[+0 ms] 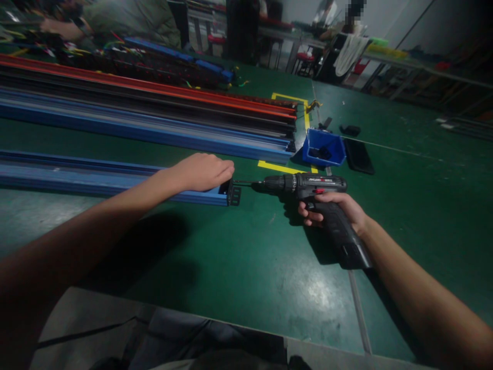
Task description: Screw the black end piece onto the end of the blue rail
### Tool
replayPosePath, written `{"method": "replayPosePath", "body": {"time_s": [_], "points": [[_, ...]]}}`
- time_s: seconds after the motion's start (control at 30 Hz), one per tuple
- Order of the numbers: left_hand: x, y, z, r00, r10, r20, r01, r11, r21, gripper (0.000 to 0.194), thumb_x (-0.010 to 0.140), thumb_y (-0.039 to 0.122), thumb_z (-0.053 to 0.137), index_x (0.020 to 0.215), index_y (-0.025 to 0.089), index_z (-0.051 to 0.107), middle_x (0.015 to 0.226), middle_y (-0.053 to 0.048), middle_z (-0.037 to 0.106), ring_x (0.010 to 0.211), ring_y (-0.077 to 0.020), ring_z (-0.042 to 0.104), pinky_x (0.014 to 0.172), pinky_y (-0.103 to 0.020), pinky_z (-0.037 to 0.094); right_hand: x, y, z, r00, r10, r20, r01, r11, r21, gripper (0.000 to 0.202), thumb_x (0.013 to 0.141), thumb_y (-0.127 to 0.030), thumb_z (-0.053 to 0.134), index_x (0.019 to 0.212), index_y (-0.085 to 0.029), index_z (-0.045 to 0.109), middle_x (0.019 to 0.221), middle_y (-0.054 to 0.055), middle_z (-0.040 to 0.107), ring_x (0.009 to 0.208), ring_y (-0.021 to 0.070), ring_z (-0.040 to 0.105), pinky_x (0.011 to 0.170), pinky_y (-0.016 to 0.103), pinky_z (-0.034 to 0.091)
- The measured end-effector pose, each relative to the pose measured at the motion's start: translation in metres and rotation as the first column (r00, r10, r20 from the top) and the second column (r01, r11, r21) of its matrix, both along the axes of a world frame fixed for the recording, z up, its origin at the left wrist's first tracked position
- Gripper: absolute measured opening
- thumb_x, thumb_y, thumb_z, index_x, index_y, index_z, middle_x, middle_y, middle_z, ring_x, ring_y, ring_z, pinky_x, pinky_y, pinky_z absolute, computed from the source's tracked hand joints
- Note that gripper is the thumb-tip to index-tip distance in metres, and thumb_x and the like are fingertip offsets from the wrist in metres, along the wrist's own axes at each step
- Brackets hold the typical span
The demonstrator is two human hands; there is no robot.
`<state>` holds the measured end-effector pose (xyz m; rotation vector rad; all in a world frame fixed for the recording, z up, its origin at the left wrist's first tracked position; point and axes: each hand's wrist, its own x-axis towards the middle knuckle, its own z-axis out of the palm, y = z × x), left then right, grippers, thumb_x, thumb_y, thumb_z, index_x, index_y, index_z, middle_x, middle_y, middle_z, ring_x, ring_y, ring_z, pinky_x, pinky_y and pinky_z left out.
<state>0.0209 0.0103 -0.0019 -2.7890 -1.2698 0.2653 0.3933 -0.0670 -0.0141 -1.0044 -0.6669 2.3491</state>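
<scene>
Drill: a black cordless drill (308, 187) is held level just above the counter, its bit (242, 182) pointed left and set against the black end cap (233, 195) of the near blue rail.
Right hand: the right hand (335, 208) is wrapped around the drill's grip, fingers (310, 215) closed tight on the handle, battery pack angled down toward the wearer.
Near rail: a long blue rail (96, 177) is laid across the counter from the left edge, ending at the cap right by the bit.
Left hand: the left hand (202, 172) is pressed down on top of the rail's end, fingers curled over it, knuckles up, just beside the cap.
Counter: a green counter (239, 267) is seen under everything, with yellow tape marks (279, 168) beyond the drill.
Blue bin: a small blue bin (324, 146) is placed behind the drill, dark parts inside it.
Flat dark item: a black slab (359, 155) is laid just right of the bin; what it is cannot be told.
Farther rails: blue, black and red rails (154, 115) are stacked side by side well behind the near one.
Background: another person (127, 18) is glimpsed at the far left, blurred.
</scene>
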Motion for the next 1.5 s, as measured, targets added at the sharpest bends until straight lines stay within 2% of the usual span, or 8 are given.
{"method": "replayPosePath", "body": {"time_s": [0.43, 0.7, 1.07, 1.27, 1.5], "points": [[0.0002, -0.0012, -0.0001, 1.0, 0.007, -0.012, -0.007, 1.0, 0.011, 0.054, 0.106, 0.042, 0.018, 0.112, 0.02, 0.066, 0.095, -0.011, 0.077, 0.083, -0.0289, 0.073, 0.067, -0.034, 0.045, -0.0003, 0.0, 0.0, 1.0, -0.005, 0.016, 0.005, 1.0, 0.0, 0.02, 0.089, -0.022, 0.067, 0.101, -0.007, 0.071, 0.087, 0.009, 0.071, 0.061, 0.0119, 0.059, 0.077, 0.032, 0.06], [-0.0001, 0.0002, -0.0013, 1.0, 0.021, 0.002, -0.021, 1.0, -0.003, 0.052, 0.107, 0.043, 0.022, 0.113, 0.021, 0.068, 0.095, -0.01, 0.078, 0.085, -0.0277, 0.074, 0.071, -0.034, 0.048, -0.0011, -0.0005, -0.0002, 1.0, -0.013, 0.013, 0.013, 1.0, 0.026, 0.019, 0.09, -0.022, 0.066, 0.102, -0.008, 0.071, 0.088, 0.009, 0.071, 0.061, 0.0123, 0.059, 0.077, 0.033, 0.06], [-0.0009, 0.0003, -0.0014, 1.0, -0.019, -0.002, 0.019, 1.0, 0.014, 0.052, 0.106, 0.042, 0.021, 0.111, 0.019, 0.068, 0.094, -0.011, 0.077, 0.082, -0.0289, 0.074, 0.068, -0.035, 0.046, -0.0005, -0.0009, 0.0, 1.0, -0.019, 0.009, 0.019, 1.0, 0.002, 0.021, 0.089, -0.022, 0.067, 0.103, -0.007, 0.071, 0.087, 0.009, 0.071, 0.062, 0.0122, 0.06, 0.079, 0.031, 0.061], [-0.0004, 0.0002, -0.0016, 1.0, 0.019, -0.016, -0.019, 1.0, 0.002, 0.051, 0.107, 0.043, 0.022, 0.112, 0.021, 0.067, 0.098, -0.01, 0.078, 0.086, -0.0263, 0.074, 0.075, -0.034, 0.05, 0.0018, 0.001, -0.0027, 0.999, -0.025, 0.026, 0.025, 1.0, -0.005, 0.02, 0.091, -0.023, 0.065, 0.105, -0.009, 0.07, 0.095, 0.011, 0.073, 0.061, 0.0129, 0.061, 0.079, 0.035, 0.062], [-0.0012, 0.002, -0.002, 1.0, 0.011, -0.018, -0.011, 1.0, -0.004, 0.054, 0.107, 0.043, 0.021, 0.112, 0.02, 0.069, 0.097, -0.011, 0.078, 0.087, -0.0296, 0.074, 0.075, -0.037, 0.049, 0.0014, 0.001, -0.0023, 0.999, -0.031, 0.017, 0.031, 1.0, -0.005, 0.021, 0.09, -0.022, 0.065, 0.104, -0.007, 0.07, 0.091, 0.012, 0.072, 0.061, 0.0134, 0.061, 0.079, 0.034, 0.063]]}}
